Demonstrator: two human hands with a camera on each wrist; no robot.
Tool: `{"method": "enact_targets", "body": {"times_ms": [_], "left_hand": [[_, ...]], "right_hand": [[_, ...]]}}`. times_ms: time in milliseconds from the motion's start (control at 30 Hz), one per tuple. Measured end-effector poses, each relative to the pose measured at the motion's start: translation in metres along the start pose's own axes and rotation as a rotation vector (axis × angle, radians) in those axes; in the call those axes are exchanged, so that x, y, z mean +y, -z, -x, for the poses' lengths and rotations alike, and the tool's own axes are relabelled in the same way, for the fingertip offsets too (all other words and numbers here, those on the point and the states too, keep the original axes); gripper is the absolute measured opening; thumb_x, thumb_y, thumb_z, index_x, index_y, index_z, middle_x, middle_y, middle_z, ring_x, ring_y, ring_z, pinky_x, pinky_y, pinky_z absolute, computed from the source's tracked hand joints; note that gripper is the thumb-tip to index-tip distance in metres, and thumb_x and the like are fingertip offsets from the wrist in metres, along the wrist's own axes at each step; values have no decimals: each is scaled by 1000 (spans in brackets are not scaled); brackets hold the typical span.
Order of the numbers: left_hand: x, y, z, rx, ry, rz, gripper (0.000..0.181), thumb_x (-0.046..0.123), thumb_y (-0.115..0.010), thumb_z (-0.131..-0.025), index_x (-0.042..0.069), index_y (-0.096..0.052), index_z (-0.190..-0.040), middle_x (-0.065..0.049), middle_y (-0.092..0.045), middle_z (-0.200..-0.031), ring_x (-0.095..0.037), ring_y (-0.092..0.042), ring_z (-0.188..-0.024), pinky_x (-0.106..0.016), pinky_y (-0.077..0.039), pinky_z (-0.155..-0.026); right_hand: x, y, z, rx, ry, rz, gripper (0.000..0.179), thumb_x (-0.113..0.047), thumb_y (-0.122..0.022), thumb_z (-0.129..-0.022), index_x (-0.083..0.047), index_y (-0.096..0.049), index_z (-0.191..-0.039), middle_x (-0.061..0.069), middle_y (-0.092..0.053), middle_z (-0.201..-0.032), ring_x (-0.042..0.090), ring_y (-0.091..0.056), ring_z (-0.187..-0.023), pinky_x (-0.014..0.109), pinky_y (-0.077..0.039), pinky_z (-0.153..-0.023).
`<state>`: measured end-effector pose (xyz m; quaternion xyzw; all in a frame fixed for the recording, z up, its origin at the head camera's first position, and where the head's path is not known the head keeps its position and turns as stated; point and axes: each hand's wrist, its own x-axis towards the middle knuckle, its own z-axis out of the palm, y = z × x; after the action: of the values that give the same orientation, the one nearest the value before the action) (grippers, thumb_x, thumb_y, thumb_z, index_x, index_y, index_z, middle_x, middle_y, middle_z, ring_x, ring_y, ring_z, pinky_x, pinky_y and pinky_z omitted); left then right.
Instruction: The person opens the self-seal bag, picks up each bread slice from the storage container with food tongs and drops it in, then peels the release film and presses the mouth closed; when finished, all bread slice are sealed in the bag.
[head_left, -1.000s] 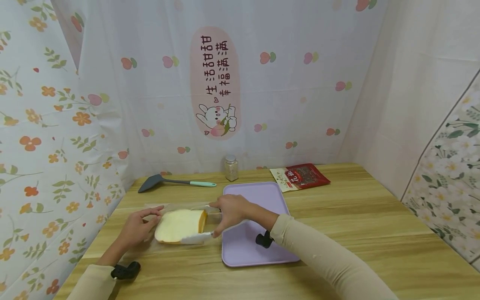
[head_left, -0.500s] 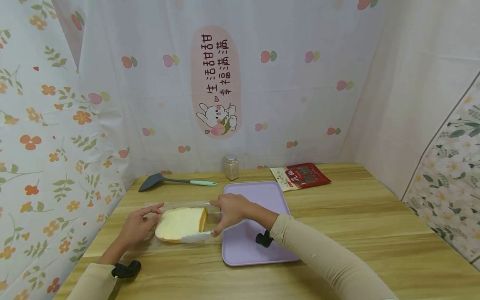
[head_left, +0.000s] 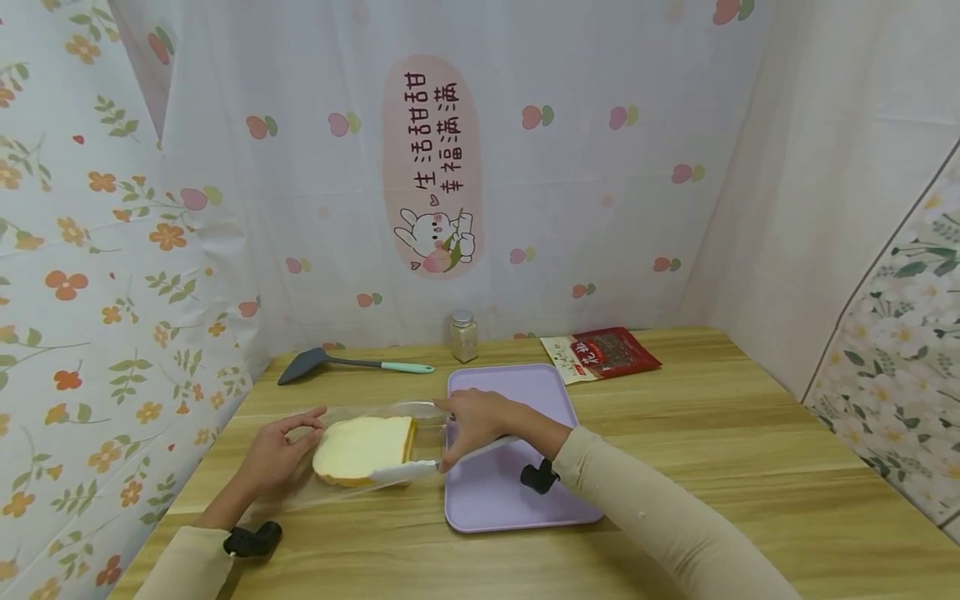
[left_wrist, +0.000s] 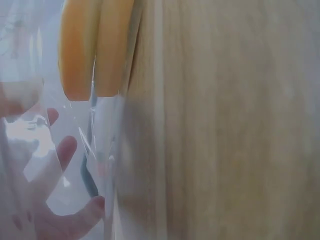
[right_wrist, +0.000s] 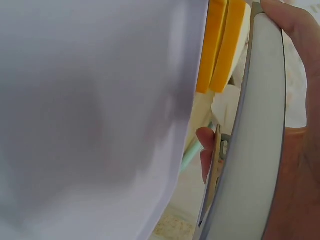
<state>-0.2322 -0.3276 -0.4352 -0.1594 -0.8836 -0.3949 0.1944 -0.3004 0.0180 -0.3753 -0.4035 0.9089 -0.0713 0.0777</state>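
Thick bread slices (head_left: 363, 448), pale with orange-brown crust, lie inside a clear plastic bag (head_left: 431, 437). In the left wrist view two slices (left_wrist: 77, 50) stand side by side behind the plastic. At the bag's left end, my left hand (head_left: 277, 450) holds the film with curved fingers; its grip is partly veiled by the plastic. My right hand (head_left: 480, 425) grips the bag's right end, thumb and fingers apart along its opening. In the right wrist view a white strip with grey edges (right_wrist: 257, 120) runs between that thumb and fingers; its kind cannot be told.
A lilac tray (head_left: 517, 508) lies beneath the right hand on the wooden table (head_left: 712, 450). Behind are a dark spatula with mint handle (head_left: 360, 363), a glass jar (head_left: 463, 337) and a red spice packet (head_left: 607, 352). Patterned curtains surround the table.
My right hand has moved slightly right with the bag's end, and the film looks more stretched. The left hand stays put. The bread has barely shifted.
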Motion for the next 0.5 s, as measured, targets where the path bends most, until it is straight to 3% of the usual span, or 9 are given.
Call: {"method": "enact_targets", "body": {"times_ms": [200,500], "left_hand": [[2,0,0,-8,13,-1,7,6,-65,-95,5,-72,-94,-26,-62,-128,6,-15,-39,-25,-31,-35],[2,1,1,-21,6,23,7,7,-65,-96,7,-72,-96,-25,-61,-130,5,-19,-35,-26,-31,-33]], "right_hand": [[6,1,13,-1,-26,-24,108,-67,-82,-62,-14,-46,-149,-5,-56,-92,11,-53,-81,28,-45,-61],[14,1,26,15,-76,-4,110,-70,-80,-61,-13,-46,-149,-5,-57,-96,12,-53,-84,31,-46,-64]]}}
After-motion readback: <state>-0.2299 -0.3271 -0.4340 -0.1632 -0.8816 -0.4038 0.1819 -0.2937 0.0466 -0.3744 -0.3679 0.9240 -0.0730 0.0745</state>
